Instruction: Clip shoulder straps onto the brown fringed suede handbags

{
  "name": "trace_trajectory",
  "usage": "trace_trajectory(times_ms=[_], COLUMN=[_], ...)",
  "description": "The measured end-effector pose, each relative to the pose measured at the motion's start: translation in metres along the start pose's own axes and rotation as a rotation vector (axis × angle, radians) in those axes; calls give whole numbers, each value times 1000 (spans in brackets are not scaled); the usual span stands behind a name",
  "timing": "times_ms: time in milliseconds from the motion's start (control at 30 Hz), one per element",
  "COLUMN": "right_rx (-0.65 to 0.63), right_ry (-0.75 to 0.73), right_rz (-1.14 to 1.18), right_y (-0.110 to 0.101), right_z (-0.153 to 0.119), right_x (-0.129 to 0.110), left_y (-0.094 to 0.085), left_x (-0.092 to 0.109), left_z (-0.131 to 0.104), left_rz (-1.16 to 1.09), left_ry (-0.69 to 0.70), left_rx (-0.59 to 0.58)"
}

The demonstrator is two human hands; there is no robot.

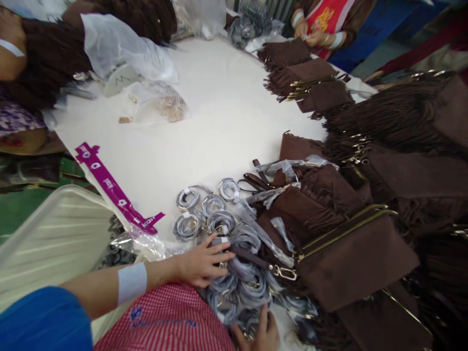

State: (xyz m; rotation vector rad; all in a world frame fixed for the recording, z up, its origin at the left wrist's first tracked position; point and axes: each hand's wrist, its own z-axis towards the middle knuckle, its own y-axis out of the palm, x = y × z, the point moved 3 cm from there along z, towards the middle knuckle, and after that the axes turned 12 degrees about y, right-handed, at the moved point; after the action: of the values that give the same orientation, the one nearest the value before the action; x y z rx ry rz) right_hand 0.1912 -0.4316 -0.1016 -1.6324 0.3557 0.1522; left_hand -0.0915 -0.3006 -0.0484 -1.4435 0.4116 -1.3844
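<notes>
My left hand [204,262] lies flat with fingers spread on a heap of coiled grey straps wrapped in clear film [234,273] at the near edge of the white table [219,112]. My right hand [261,334] rests low at the bottom edge, fingers on the same heap; only part of it shows. A brown strap with a gold clasp [283,272] runs across the heap to a brown fringed suede bag [351,258] lying just right of my hands.
More brown fringed bags [398,146] are piled along the right side and far right [300,73]. A purple printed strip [113,192] lies at the left table edge. Plastic bags [120,48] sit far left. Another person's hands [310,34] work at the far end.
</notes>
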Motion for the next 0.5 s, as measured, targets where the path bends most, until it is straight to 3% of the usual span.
trace_trajectory(times_ms=[67, 167, 233, 300, 400, 433, 500], right_rx=[36, -13, -43, -69, -126, -73, -62], right_ry=[5, -145, -211, -266, -307, -324, -298], right_rz=[-34, 49, 76, 111, 192, 227, 191], right_y=[11, 23, 25, 20, 3, -7, -20], right_z=[13, 47, 68, 75, 56, 45, 22], right_x=[-19, -56, -71, -70, -42, -30, -9], left_y=[-7, -27, -50, -80, -112, -113, -94], left_x=[-21, -53, -69, -77, -66, -55, -30], left_z=[-1, 2, -2, -18, -65, -83, -115], left_rz=[23, 35, 15, 10, 48, 56, 61], left_ry=[-33, -12, 12, -53, -298, -374, -505], left_rx=[18, -4, -22, 6, 73, 64, -16])
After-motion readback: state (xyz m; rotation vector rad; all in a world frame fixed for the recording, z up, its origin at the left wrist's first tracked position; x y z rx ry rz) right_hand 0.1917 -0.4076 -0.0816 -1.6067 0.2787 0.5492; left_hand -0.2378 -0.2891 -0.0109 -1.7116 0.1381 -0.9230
